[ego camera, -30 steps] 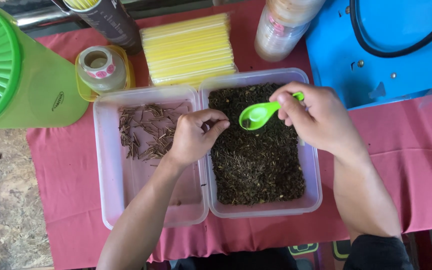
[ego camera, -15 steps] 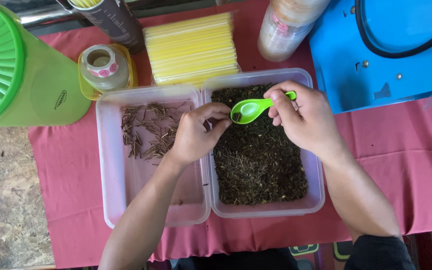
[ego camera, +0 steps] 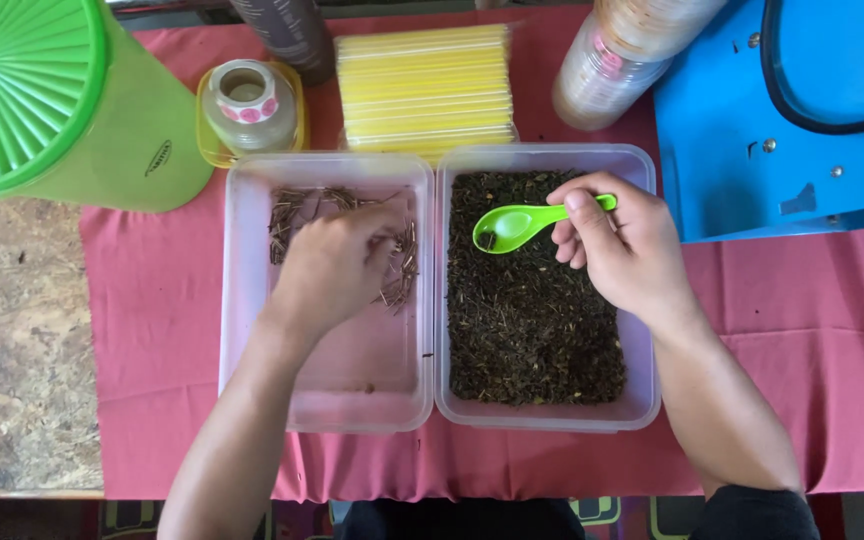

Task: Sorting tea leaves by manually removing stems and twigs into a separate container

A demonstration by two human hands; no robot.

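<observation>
Seen from the head camera, the left hand has moved since the earlier frames: it was pinching at the edge between the two boxes, beside the spoon, and now lies over the thin brown stems in the clear plastic box on the left. Its fingers are curled downward and loosely together, knuckles up; whether they grip any stems cannot be told. The left forearm runs up from the bottom edge at a slant. The right hand has shifted little and keeps its thumb and fingers closed on the handle of the small bright green plastic spoon. The spoon bowl points left and hovers over the dark loose tea leaves filling the clear plastic box on the right. Both boxes sit side by side, touching, on a red cloth.
</observation>
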